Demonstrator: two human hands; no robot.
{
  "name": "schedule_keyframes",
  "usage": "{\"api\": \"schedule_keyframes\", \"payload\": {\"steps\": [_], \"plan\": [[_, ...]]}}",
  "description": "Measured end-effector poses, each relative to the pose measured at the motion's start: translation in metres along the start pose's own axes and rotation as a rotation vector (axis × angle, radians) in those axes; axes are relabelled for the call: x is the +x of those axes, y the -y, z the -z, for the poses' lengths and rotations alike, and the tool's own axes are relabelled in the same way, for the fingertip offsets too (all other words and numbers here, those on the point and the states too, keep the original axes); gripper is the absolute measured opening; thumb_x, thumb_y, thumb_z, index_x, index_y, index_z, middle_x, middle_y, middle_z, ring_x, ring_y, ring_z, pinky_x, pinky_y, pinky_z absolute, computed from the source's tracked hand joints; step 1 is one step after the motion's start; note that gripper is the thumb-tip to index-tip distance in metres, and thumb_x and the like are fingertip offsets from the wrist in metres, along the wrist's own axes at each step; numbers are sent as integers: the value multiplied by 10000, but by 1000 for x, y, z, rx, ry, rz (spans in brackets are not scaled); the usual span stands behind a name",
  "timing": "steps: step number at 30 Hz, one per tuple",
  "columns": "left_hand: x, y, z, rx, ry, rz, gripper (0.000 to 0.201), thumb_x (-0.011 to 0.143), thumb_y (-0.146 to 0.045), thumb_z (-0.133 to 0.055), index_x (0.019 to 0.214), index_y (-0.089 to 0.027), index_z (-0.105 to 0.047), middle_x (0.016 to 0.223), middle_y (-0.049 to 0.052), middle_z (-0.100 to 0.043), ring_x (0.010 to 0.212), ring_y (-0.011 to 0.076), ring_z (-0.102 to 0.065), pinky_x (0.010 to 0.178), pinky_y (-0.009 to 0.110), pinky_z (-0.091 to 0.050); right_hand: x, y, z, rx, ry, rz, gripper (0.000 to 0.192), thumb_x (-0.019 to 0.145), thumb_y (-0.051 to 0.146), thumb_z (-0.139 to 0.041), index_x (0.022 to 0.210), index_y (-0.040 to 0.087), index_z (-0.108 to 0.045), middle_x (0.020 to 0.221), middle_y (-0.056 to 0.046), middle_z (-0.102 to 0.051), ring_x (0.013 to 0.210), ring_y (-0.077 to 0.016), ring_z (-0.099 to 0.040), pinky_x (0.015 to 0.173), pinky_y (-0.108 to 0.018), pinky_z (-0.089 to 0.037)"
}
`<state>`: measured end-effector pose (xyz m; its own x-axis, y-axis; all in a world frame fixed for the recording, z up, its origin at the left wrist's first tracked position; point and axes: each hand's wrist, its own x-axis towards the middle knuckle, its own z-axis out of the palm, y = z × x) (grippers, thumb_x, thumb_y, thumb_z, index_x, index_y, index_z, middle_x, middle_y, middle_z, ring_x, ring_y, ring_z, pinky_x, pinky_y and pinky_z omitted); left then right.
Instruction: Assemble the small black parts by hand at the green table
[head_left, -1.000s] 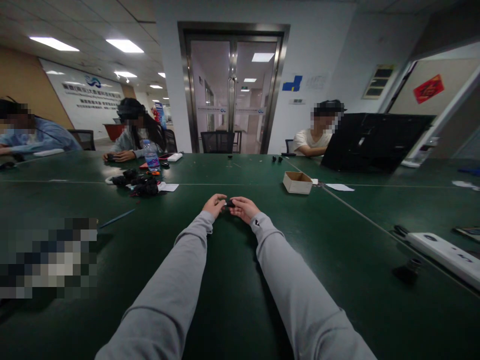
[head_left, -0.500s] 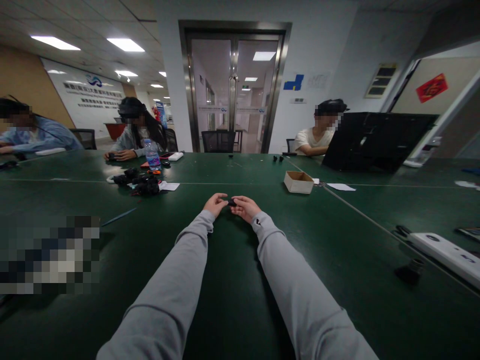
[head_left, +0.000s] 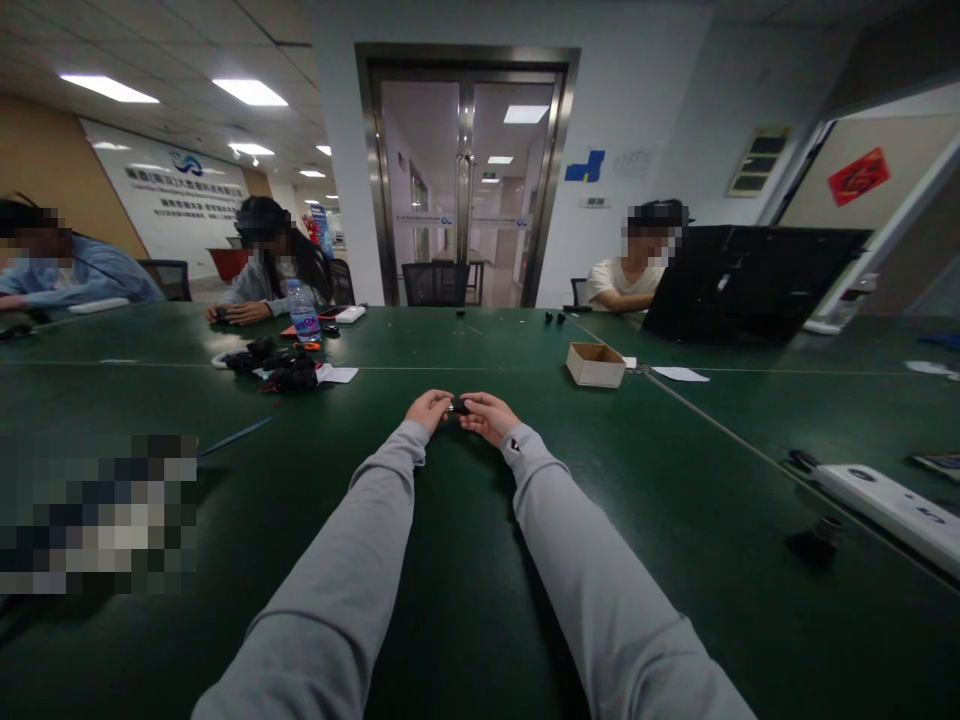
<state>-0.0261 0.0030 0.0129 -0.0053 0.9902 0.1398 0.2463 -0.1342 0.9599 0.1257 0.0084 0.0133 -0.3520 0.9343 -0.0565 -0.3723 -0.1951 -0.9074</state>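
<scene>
Small black part (head_left: 458,406) — between both hands

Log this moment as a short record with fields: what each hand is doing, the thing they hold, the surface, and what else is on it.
left hand: pinches one end of the small black part
right hand: pinches the other end
small black part: held between both hands just above the table; too small to identify
surface: dark green table
nearby: open cardboard box, pile of black parts, water bottle, black laptop
</scene>
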Motion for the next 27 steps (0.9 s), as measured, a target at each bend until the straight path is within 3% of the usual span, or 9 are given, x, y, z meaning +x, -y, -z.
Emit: {"api": "schedule_keyframes", "payload": {"steps": [3, 7, 11, 17, 27], "plan": [[-1, -2, 0, -25, -22, -22, 244, 659, -165, -555, 900, -133, -571, 647, -13, -540, 486, 60, -434, 454, 173, -343, 1, -1, 1, -1, 1, 3, 127, 796, 54, -503, 901, 123, -515, 634, -56, -642, 506, -112, -611, 536, -236, -525], [-2, -3, 0, -59, -5, 16, 236, 710, -206, -509, 921, -120, -568, 589, -15, -525, 479, 74, -440, 465, 189, -353, 2, -1, 2, 0, 10, 5, 132, 780, 59, -531, 895, 123, -522, 640, -57, -641, 511, -113, -611, 540, -236, -525], [-1, -1, 1, -29, 5, -36, 319, 641, -133, -557, 959, -135, -574, 610, -27, -532, 484, 64, -433, 495, 188, -359, 1, -1, 2, -3, 0, 2, 139, 786, 51, -513, 906, 120, -518, 643, -62, -642, 511, -115, -612, 541, -241, -524], [5, 4, 1, -9, 20, -26, 255, 757, -242, -421, 903, -122, -592, 454, -34, -475, 426, 84, -416, 455, 198, -325, 0, -1, 1, -15, 17, 2, 143, 778, 42, -515, 899, 118, -528, 643, -55, -638, 521, -113, -614, 550, -234, -523], [5, 5, 0, -18, 36, 5, 279, 742, -272, -438, 936, -136, -586, 480, -36, -492, 376, 70, -372, 391, 190, -276, -1, 0, 0, -18, -1, -5, 147, 786, 37, -492, 899, 122, -532, 639, -53, -641, 510, -110, -609, 546, -233, -521]]}}
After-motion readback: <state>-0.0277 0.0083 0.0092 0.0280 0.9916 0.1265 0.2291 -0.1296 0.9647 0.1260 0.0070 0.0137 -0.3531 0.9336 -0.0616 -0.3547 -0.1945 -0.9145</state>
